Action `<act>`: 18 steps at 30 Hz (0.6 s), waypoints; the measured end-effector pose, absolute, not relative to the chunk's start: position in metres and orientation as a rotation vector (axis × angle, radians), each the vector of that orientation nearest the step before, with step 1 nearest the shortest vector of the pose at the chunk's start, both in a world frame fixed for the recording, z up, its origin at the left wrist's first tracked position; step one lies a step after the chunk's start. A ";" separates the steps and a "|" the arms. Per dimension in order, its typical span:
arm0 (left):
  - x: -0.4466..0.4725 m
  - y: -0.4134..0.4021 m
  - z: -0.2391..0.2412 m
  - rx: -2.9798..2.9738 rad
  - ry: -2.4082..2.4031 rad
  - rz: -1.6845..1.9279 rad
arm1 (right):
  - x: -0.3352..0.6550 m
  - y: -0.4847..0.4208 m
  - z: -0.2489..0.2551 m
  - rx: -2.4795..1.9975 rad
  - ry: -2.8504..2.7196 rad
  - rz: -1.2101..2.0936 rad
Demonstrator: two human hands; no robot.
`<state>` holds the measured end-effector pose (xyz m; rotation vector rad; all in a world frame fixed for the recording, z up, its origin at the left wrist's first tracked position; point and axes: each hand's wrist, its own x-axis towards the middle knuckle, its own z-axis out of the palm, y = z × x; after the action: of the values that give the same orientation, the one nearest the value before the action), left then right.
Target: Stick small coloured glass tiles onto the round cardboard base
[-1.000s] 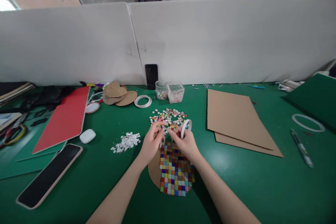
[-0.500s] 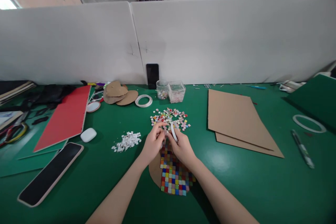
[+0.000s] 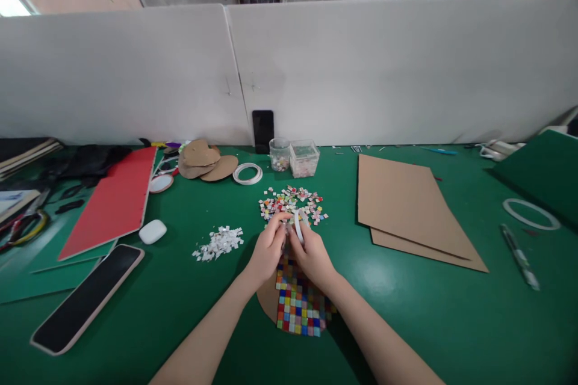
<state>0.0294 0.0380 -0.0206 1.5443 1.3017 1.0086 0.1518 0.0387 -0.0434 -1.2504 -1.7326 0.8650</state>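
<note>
Both my hands meet over the far edge of a round cardboard piece (image 3: pixel 266 302) partly covered with rows of coloured mosaic tiles (image 3: pixel 298 311). A narrow white ring (image 3: pixel 298 226), looking like a roll of tape, is held upright in my right hand (image 3: pixel 316 260). The fingers of my left hand (image 3: pixel 266 252) are pinched together close to the right fingertips. Something small may be between them, but it is too hidden to name. Just beyond the fingertips lie loose mosaic tiles (image 3: pixel 289 199). A heap of small white scraps (image 3: pixel 220 244) is left of my left hand.
Clear plastic containers (image 3: pixel 304 159) and an upright black phone (image 3: pixel 263 131) stand by the partition. Cardboard sheets (image 3: pixel 401 204) and a pen (image 3: pixel 519 257) lie to the right. Leftward are another phone (image 3: pixel 88 301), a white case (image 3: pixel 152 231), a red board (image 3: pixel 112 201) and cardboard discs (image 3: pixel 220 168).
My left fingers have drawn closer together and shifted slightly towards the right hand. The white ring and the tiled cardboard have barely moved.
</note>
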 end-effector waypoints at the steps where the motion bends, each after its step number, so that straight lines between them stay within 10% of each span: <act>1: 0.029 0.038 -0.021 1.551 1.288 1.002 | 0.152 0.038 -0.043 -1.254 -1.732 0.866; 18: 0.031 0.032 -0.021 1.675 1.222 1.038 | 0.145 0.034 -0.037 -1.120 -1.304 1.367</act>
<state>0.0313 0.0317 -0.0210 1.6751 1.2222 1.0376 0.1448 0.0344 -0.0370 -1.1204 -1.3035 1.3668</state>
